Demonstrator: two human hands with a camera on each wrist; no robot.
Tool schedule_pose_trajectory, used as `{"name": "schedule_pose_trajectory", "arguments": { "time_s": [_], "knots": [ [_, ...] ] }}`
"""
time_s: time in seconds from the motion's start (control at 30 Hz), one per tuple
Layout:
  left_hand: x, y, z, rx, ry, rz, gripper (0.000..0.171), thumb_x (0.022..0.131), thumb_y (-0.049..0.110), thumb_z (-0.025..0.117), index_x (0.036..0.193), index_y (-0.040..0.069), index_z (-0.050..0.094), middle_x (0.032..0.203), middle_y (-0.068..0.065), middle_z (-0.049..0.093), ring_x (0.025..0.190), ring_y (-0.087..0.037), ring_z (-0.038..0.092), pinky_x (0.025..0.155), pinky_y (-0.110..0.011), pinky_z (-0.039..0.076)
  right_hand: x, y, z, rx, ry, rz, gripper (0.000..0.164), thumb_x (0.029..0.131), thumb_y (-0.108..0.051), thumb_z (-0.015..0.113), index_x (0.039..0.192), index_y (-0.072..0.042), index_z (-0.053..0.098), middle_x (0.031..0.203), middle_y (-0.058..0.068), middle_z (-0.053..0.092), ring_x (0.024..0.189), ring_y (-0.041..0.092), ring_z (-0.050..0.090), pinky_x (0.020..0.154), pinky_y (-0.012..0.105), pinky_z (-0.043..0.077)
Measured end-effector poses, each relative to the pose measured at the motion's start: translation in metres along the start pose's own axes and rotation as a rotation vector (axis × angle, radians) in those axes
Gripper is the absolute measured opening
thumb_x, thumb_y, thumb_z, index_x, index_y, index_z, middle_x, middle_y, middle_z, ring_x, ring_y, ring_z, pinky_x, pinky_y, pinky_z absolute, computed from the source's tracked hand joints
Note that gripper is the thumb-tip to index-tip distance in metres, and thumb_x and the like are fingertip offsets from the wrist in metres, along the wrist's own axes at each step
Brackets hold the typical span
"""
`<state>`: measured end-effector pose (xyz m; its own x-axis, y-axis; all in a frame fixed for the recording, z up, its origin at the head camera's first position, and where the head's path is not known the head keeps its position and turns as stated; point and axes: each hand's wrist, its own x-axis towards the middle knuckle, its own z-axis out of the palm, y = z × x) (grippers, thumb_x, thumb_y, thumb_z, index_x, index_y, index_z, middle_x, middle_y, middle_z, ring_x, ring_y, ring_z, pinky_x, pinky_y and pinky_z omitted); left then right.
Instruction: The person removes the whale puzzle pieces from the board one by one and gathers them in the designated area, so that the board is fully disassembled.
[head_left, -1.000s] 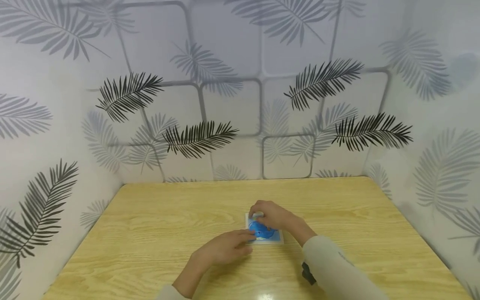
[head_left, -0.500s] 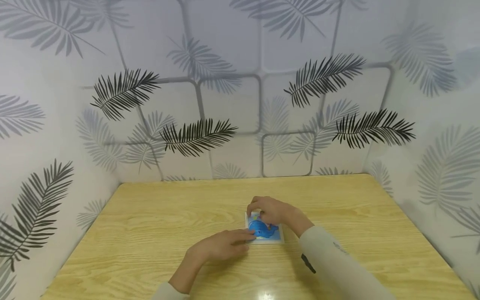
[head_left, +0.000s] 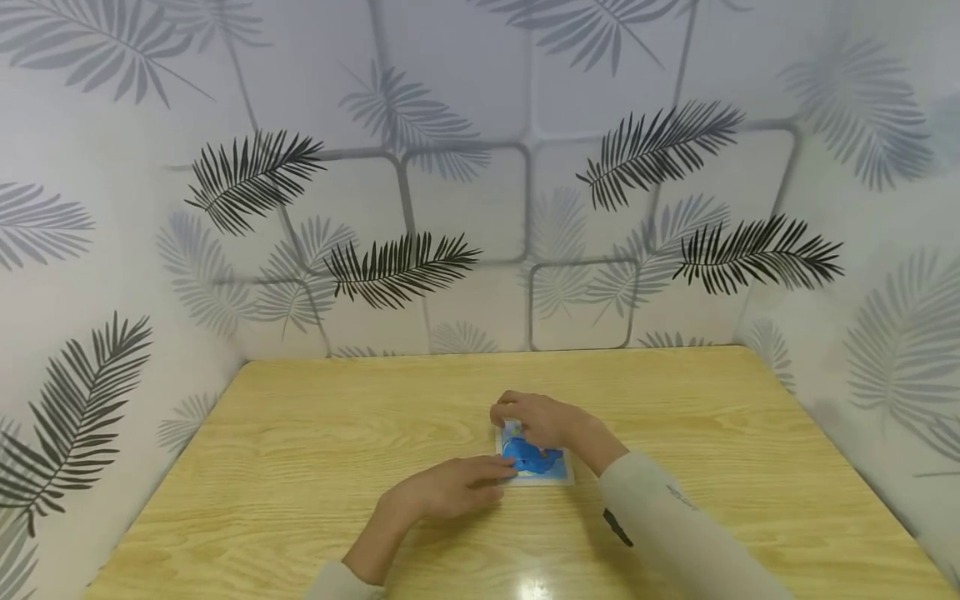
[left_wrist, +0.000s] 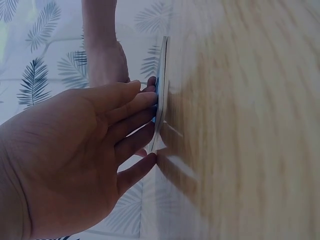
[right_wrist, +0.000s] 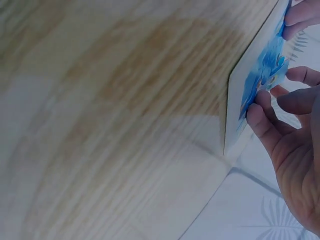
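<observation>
A small flat picture board (head_left: 551, 469) with a blue whale and a white border lies on the wooden table. My left hand (head_left: 452, 487) rests its nearly straight fingertips on the board's left side. The left wrist view shows the board's thin pale edge (left_wrist: 162, 85) side-on, with the left hand (left_wrist: 75, 155) against it. Over the far part of the board is my right hand (head_left: 543, 419), fingers loosely bent. In the right wrist view, two fingertips of the right hand (right_wrist: 295, 135) touch the blue picture (right_wrist: 267, 65), while the thumb stands off it. The right hand hides part of the picture.
The wood-grain table (head_left: 337, 417) extends around the board on all sides. Behind it and at both sides rise pale walls (head_left: 465, 217) with a leaf pattern. A dark object (head_left: 617, 527) shows beneath the right sleeve (head_left: 667, 508).
The right hand has shifted slightly up and left over the board's far part. The left hand stays on the board's left side. The head view has tilted a little.
</observation>
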<state>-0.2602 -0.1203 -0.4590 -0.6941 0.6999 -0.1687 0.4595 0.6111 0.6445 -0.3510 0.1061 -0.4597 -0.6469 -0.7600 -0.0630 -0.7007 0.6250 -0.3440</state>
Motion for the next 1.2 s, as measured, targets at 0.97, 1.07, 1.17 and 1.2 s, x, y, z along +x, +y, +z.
{"name": "schedule_pose_trajectory", "arguments": {
  "time_s": [0.97,1.07,1.17,1.2],
  "knots": [
    [-0.004,0.002,-0.001,0.001,0.025,-0.004,0.045,0.11,0.031,0.052,0.154,0.019,0.054,0.165,-0.003,0.04,0.154,-0.024,0.035,0.123,-0.05,0.028,-0.012,0.007,0.015,0.203,0.201,0.048,0.026,0.091,-0.002,0.073,0.116,-0.008,0.077,0.108,0.006,0.066,0.093,0.018,0.064,0.084,0.036,0.057],
    [-0.004,0.002,-0.001,-0.004,0.022,-0.004,0.045,0.11,0.031,0.053,0.154,0.02,0.054,0.165,-0.001,0.041,0.154,-0.025,0.035,0.123,-0.05,0.028,-0.017,0.009,0.014,0.228,0.229,0.06,0.024,0.091,-0.004,0.074,0.114,-0.01,0.077,0.107,0.004,0.068,0.087,0.015,0.062,0.079,0.031,0.056],
    [-0.003,0.003,-0.001,-0.001,0.021,-0.001,0.044,0.11,0.03,0.053,0.153,0.02,0.054,0.164,0.002,0.042,0.154,-0.023,0.035,0.123,-0.05,0.028,-0.024,0.013,0.013,0.272,0.274,0.082,0.022,0.091,-0.006,0.074,0.112,-0.013,0.078,0.105,0.001,0.068,0.078,0.012,0.058,0.07,0.028,0.054],
    [-0.003,0.003,-0.001,0.002,0.02,-0.001,0.044,0.11,0.029,0.053,0.153,0.02,0.055,0.164,0.002,0.042,0.154,-0.023,0.035,0.123,-0.049,0.028,-0.026,0.015,0.011,0.281,0.288,0.09,0.021,0.092,-0.006,0.074,0.111,-0.014,0.078,0.104,0.0,0.068,0.076,0.012,0.056,0.068,0.027,0.052]
  ]
}}
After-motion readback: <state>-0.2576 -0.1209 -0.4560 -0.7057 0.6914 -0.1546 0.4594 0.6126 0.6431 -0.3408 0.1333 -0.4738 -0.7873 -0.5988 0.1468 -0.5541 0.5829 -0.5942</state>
